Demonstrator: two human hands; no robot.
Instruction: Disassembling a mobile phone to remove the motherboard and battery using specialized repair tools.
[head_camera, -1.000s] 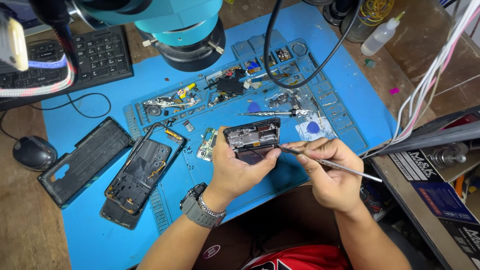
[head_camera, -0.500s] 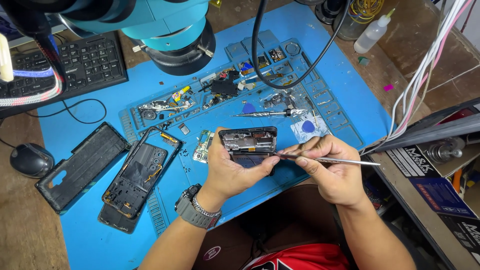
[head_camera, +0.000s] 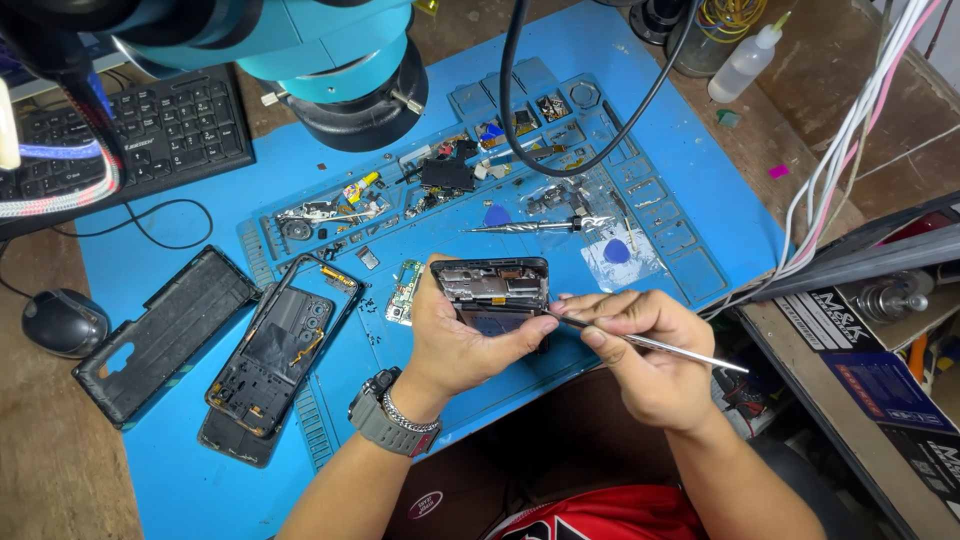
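An opened phone body (head_camera: 492, 290) is gripped in the left hand (head_camera: 455, 340) at the centre of the frame, held above the lower edge of the blue work mat (head_camera: 150, 470); the fingers are wrapped around its lower part, so that its exposed inner parts are turned upward. A thin metal probe (head_camera: 650, 345) is pinched between thumb and fingers of the right hand (head_camera: 645, 355), just right of centre, and its tip is laid against the right edge of the phone body. A wristwatch (head_camera: 385, 415) and a metal bracelet are worn on the left wrist.

On the mat at lower left a black phone frame (head_camera: 280, 345) is laid over another piece, and a dark back cover (head_camera: 165, 335) is set just beside it. A small green circuit board (head_camera: 404, 292) lies left of the held phone. Above the hands, screws and small parts are scattered in the mat's moulded trays, with a silver screwdriver (head_camera: 535, 226) lying across them. A teal microscope head (head_camera: 330, 60) fills the upper left, beside a black keyboard (head_camera: 150, 130). A mouse (head_camera: 62, 322) rests on the bench at far left, and a squeeze bottle (head_camera: 745, 60) stands at upper right.
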